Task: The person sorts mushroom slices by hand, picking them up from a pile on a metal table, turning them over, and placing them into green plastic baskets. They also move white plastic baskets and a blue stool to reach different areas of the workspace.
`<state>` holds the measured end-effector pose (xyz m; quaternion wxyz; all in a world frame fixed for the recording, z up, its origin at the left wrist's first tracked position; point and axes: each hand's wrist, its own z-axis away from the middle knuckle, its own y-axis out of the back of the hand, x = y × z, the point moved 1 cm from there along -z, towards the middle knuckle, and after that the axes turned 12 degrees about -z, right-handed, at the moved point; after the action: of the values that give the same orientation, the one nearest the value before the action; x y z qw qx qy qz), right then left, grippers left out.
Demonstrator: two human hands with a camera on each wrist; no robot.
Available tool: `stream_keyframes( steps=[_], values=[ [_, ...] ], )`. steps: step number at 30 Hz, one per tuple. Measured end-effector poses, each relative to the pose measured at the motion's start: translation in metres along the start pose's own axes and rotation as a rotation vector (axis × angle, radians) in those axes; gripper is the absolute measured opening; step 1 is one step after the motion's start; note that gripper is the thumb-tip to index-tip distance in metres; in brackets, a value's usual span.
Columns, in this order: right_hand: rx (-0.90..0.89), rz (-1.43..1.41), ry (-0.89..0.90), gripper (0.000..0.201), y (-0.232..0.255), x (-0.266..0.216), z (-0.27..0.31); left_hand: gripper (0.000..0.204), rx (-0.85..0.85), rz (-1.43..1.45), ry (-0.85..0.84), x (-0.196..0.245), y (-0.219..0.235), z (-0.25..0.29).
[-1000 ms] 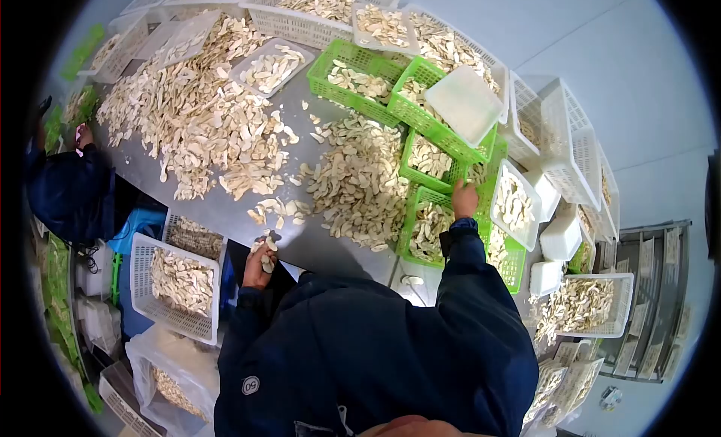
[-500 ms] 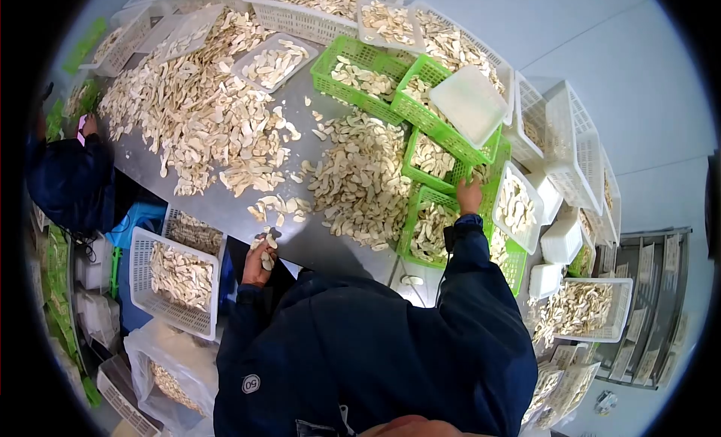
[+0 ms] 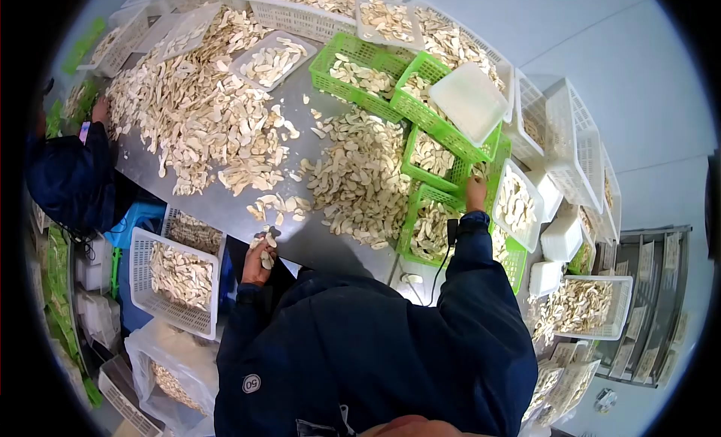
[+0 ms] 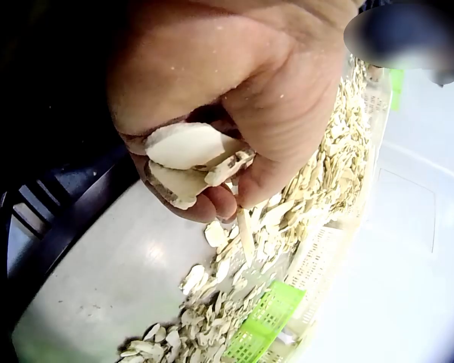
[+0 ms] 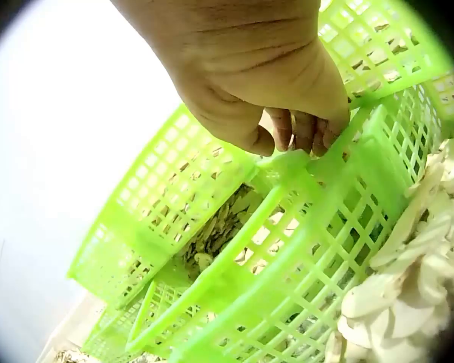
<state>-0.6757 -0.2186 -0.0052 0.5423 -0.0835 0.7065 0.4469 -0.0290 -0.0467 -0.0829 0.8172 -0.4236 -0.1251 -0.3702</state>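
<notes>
My left hand (image 3: 257, 264), low at the table's front edge, grips several pale dried mushroom slices (image 4: 189, 147); its fingers curl round them against the palm. My right hand (image 3: 475, 194) reaches over the green baskets at the right of the table. In the right wrist view its fingers (image 5: 303, 134) point down and bend at the corner rim of a green basket (image 5: 234, 283). The fingertips are partly hidden there, and I cannot tell whether they pinch a slice. A heap of mushroom slices (image 3: 359, 178) lies on the table left of these baskets.
A bigger slice pile (image 3: 195, 106) covers the table's left part. White crates (image 3: 300, 24) line the back. A white lid-like tray (image 3: 469, 102) lies across a green basket. Another person (image 3: 71, 181) stands at far left. A crate of slices (image 3: 176, 283) is beside my left arm.
My right hand has shifted slightly right along the green baskets. My left hand stays in place with its slices. The other person's hand at far left has moved up toward the pile.
</notes>
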Motion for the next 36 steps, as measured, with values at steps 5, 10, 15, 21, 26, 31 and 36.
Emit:
stream_keyframes(
  steps=[5,10,15,21,26,31,36],
  values=[
    [0.023,-0.219,-0.147,0.029,-0.002,0.021,-0.019,0.016,0.011,0.008,-0.003,0.000,-0.002,0.000],
    [0.045,-0.327,-0.148,0.028,0.000,-0.006,0.004,0.020,0.001,-0.006,-0.021,-0.002,0.000,0.000],
    [0.023,-0.342,-0.167,0.026,0.000,0.009,-0.008,0.018,0.002,-0.019,-0.019,-0.001,0.000,0.000],
    [0.040,-0.340,-0.200,0.029,-0.001,0.009,-0.014,0.018,0.005,0.006,-0.015,-0.001,0.000,0.001],
    [0.124,-0.311,-0.135,0.026,-0.006,-0.008,0.002,0.019,0.026,0.023,-0.016,-0.002,0.000,0.001],
    [0.101,-0.019,-0.024,0.030,-0.004,-0.004,0.004,0.019,0.031,0.015,-0.007,-0.001,-0.001,0.001],
    [0.197,-0.033,0.159,0.031,-0.007,-0.011,0.022,0.019,0.012,0.016,-0.010,-0.001,0.001,-0.001]
  ],
)
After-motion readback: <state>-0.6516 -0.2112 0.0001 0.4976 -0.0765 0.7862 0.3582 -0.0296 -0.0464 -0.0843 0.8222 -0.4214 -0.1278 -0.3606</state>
